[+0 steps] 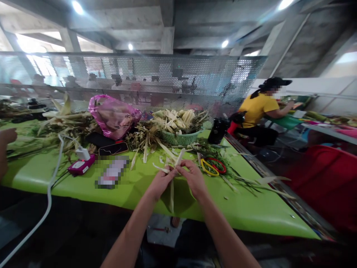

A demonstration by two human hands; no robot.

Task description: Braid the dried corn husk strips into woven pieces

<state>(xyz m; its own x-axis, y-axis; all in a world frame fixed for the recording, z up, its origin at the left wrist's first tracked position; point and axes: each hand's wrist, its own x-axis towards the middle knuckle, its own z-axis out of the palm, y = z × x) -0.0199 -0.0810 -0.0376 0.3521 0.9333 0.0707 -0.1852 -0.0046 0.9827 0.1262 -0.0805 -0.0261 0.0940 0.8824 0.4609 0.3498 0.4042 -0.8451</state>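
Note:
Pale leaf strips (172, 193) are pinched between my two hands above the green table, one strip pointing down and others fanning up and left. My left hand (162, 181) holds them from the left, its fingertips closed at the crossing. From the right, my right hand (193, 178) grips the same strips, thumb and forefinger nearly touching the left fingertips. Just behind the hands stands a green basket (180, 138) heaped with pale folded leaf pieces (178, 121). Scissors with yellow and red handles (209, 167) lie right of my right hand.
Left on the table (251, 212) are a phone (113, 172), a dark phone (113, 149), a purple power socket (81, 165) with cables and a pink bag (113, 117). A black container (219, 131) stands right. Another person's hand (7, 136) shows far left; a person in yellow (255, 108) sits right.

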